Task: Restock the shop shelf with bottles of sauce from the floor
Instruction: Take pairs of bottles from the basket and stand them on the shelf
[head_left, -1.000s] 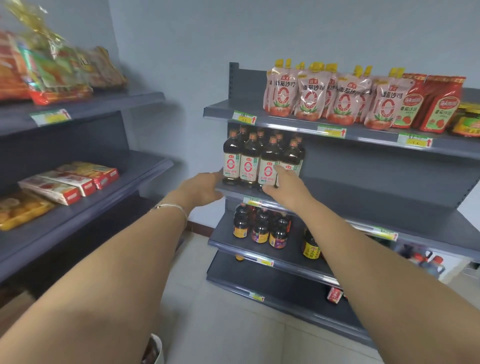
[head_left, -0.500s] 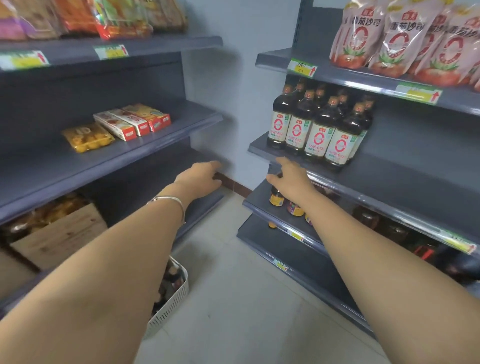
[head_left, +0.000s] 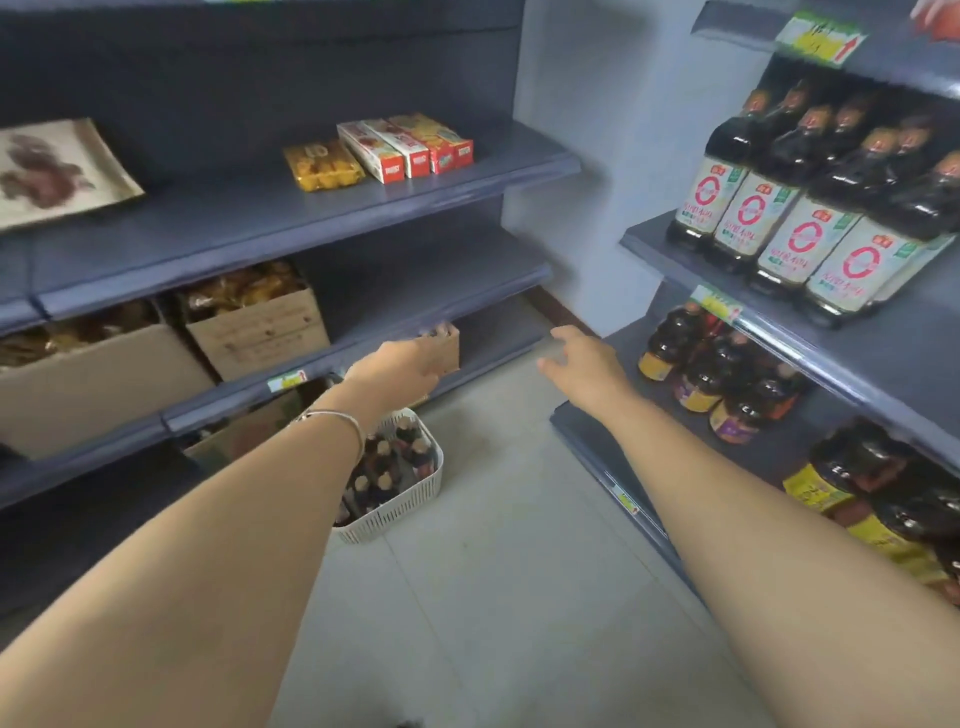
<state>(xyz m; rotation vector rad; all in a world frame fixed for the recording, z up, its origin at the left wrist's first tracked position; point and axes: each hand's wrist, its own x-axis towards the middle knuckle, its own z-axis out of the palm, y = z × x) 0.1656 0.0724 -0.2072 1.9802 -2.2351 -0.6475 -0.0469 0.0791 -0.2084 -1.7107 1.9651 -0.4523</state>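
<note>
A white slatted basket (head_left: 410, 499) stands on the floor at the foot of the left shelving, holding several dark sauce bottles (head_left: 387, 462) with tan caps. My left hand (head_left: 400, 366) hovers above the basket, fingers loosely curled, holding nothing. My right hand (head_left: 587, 366) is stretched out over the floor with fingers relaxed and spread, also holding nothing. On the right shelf unit (head_left: 779, 343) stands a row of tall dark bottles (head_left: 789, 208) with white labels. Smaller dark bottles (head_left: 717, 374) sit on the shelf below.
The left shelving (head_left: 311, 208) carries red and white boxes (head_left: 405, 148) and a yellow pack. Cardboard boxes (head_left: 254, 322) of snacks sit one shelf down. A tiled floor aisle (head_left: 519, 571) runs between the two units. A grey wall closes the far end.
My view has swung down and left from the right shelf toward the floor. Both hands have left the shelf's bottles and dropped lower; the floor basket has come fully into view.
</note>
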